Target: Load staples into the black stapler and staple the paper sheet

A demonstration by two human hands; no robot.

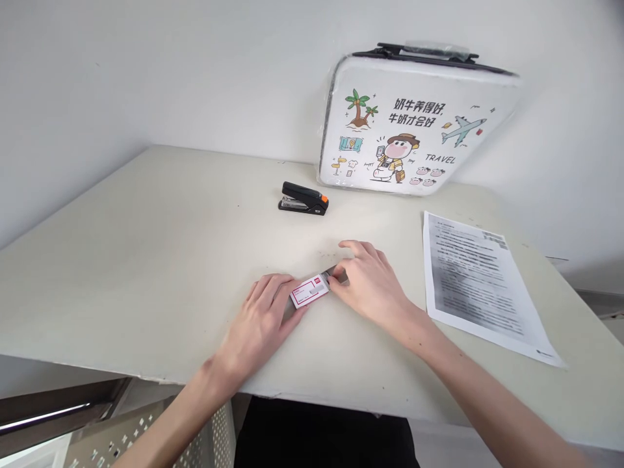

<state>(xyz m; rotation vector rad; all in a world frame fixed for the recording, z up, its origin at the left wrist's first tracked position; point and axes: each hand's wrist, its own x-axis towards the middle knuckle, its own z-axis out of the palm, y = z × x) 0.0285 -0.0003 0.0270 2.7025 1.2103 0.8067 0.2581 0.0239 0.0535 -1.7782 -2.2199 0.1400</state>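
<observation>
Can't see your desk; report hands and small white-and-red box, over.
Left hand holding small rectangular white-and-red box; right hand at its right end. Black plastic stapler beyond, untouched. Nothing blocking.

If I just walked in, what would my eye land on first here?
Probably the big white case with its cartoon cow, standing at the back of the table. Next, the black stapler with an orange piece, lying in front of it. Then, nearer the front, the left hand holding a small red-and-white box, the right hand at its other end.
</observation>
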